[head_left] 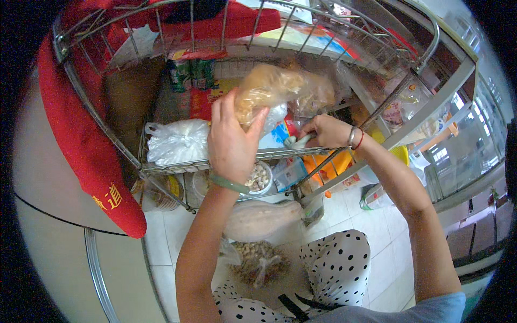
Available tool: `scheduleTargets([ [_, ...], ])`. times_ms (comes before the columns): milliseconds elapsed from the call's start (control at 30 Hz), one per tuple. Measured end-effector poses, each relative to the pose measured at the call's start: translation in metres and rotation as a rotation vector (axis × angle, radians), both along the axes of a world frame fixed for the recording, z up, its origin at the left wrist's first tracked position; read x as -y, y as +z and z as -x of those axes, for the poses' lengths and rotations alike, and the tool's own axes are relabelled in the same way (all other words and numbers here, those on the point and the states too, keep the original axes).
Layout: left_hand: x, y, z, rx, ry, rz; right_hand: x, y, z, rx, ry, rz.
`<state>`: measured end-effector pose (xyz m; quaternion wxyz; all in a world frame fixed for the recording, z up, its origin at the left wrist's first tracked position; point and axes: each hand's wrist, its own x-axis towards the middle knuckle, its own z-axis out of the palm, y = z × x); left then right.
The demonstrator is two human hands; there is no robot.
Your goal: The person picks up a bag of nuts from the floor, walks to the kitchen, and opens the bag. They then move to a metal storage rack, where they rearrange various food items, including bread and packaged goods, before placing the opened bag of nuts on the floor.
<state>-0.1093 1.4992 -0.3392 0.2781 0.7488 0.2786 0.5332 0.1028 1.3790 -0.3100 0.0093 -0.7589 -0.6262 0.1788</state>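
My left hand [232, 142] is closed around a clear plastic bag [272, 86] of tan, lumpy contents, above the middle shelf of a metal wire rack [180, 168]. To its right, my right hand [331, 131] pinches a small pale grey-white bundle [299, 141] near the shelf's front edge; I cannot make out what it is. A knotted white plastic bag [177, 141] lies on the shelf just left of my left hand. Behind the tan bag, another clear bag [316, 99] partly shows. Green cans [191, 74] and a red package stand at the back left.
Red cloth [81, 140] hangs over the rack's left side. Under the shelf are a white tub [260, 177] of pale pieces and an orange container [326, 167]. On the floor lie a large pale bag [261, 219] and a clear bag of brown pieces [256, 264], close to my legs.
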Motion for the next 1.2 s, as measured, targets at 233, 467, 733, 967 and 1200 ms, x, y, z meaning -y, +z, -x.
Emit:
scheduleTargets([
  [233,-0.005,-0.003,0.005,0.11,0.057,-0.041,-0.033,0.0,0.004,-0.29,0.005,-0.463],
  [467,-0.006,-0.004,0.004,0.102,0.086,-0.044,-0.082,-0.035,0.02,0.112,0.217,-0.352],
  [733,-0.005,-0.003,0.009,-0.036,0.0,-0.065,-0.022,-0.016,-0.006,-0.045,0.342,-0.096],
  [967,-0.011,-0.004,0.009,0.104,0.106,-0.01,-0.002,0.014,-0.005,0.215,0.24,0.071],
  [1200,-0.02,0.003,0.017,0.606,-0.011,0.194,-0.075,0.033,0.032,0.168,0.02,-0.547],
])
